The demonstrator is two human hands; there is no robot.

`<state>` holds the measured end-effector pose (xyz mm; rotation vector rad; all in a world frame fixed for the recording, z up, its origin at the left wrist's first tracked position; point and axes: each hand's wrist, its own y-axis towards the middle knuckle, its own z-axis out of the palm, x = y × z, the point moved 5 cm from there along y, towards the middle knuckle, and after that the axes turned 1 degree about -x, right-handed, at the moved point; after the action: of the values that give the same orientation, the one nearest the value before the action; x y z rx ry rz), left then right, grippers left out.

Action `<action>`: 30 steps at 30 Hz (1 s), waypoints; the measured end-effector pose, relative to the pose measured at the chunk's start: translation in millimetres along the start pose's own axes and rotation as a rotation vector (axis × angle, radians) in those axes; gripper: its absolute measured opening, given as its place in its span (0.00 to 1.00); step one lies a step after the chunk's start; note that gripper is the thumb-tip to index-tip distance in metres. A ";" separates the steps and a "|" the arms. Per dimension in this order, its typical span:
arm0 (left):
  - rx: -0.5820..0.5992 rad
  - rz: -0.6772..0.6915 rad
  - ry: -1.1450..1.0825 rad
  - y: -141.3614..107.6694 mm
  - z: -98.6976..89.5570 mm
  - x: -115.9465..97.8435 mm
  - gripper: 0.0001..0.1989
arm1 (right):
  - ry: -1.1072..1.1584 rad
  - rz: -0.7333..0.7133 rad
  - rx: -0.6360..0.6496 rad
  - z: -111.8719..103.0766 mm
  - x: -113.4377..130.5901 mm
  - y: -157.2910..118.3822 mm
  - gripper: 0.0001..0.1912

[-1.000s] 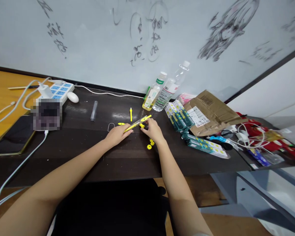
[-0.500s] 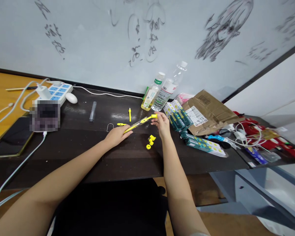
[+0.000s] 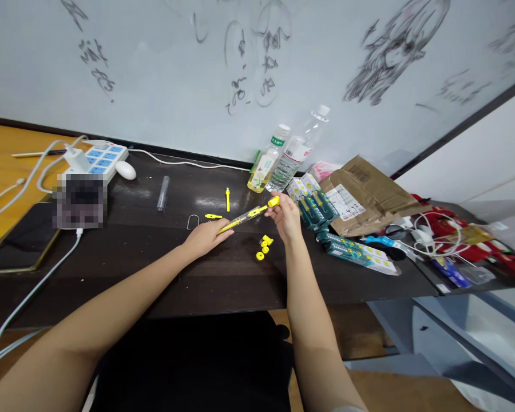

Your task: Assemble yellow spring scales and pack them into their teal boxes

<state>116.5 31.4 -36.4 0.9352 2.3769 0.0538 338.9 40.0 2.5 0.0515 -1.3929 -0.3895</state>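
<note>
My left hand [image 3: 203,237] is closed around the lower end of a slim clear tube with yellow parts [image 3: 241,219], which slants up to the right. Between the fingertips of my right hand [image 3: 287,218] is a small yellow cap [image 3: 273,201], close to the tube's yellow tip; whether they touch I cannot tell. Below the tube lie several small yellow pieces [image 3: 265,243], some of them ring-shaped. A thin yellow stick [image 3: 228,199] and a short yellow piece [image 3: 213,216] lie behind my left hand, near a bent metal wire [image 3: 193,221].
Two bottles, one with yellow liquid [image 3: 264,170] and one of water [image 3: 292,155], stand by the whiteboard [image 3: 163,74]. Green-and-white boxes [image 3: 356,252] and a brown cardboard package [image 3: 364,194] are on the right. A clear tube [image 3: 163,193], power strip [image 3: 107,159] and phone [image 3: 19,237] lie left.
My right hand has shifted slightly right, and the yellow cap has turned from nearly level to slanting up to the right. My left hand keeps its hold on the tube.
</note>
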 end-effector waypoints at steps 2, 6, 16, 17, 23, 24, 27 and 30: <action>0.001 -0.002 -0.002 0.2 0.1 -0.3 0.17 | 0.004 0.004 0.003 1.3 0.1 -0.7 0.17; 0.005 -0.016 -0.001 0.0 -0.5 -1.3 0.16 | -0.041 0.008 0.018 3.9 -1.0 -2.2 0.17; 0.011 -0.021 0.037 -1.2 -1.0 -2.7 0.16 | -0.109 -0.025 0.024 7.6 0.6 -5.0 0.18; 0.012 -0.022 0.043 -1.3 -1.0 -2.9 0.16 | -0.104 -0.023 0.031 8.4 0.2 -5.2 0.18; 0.013 -0.023 0.063 -1.9 -1.8 -4.8 0.16 | -0.095 -0.028 0.045 11.0 -2.4 -6.1 0.18; 0.014 -0.025 0.063 -1.9 -1.8 -4.9 0.16 | -0.100 -0.037 0.046 10.9 -2.7 -6.0 0.17; 0.009 -0.021 0.063 -1.5 -2.2 -5.0 0.16 | -0.132 -0.078 0.061 10.8 -3.5 -5.7 0.16; 0.005 -0.021 0.064 -1.2 -2.6 -4.8 0.16 | -0.165 -0.102 0.093 12.4 -4.8 -5.8 0.15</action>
<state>117.2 27.9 -32.1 0.9239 2.4466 0.0708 325.1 38.4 -1.2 0.1705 -1.5752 -0.4215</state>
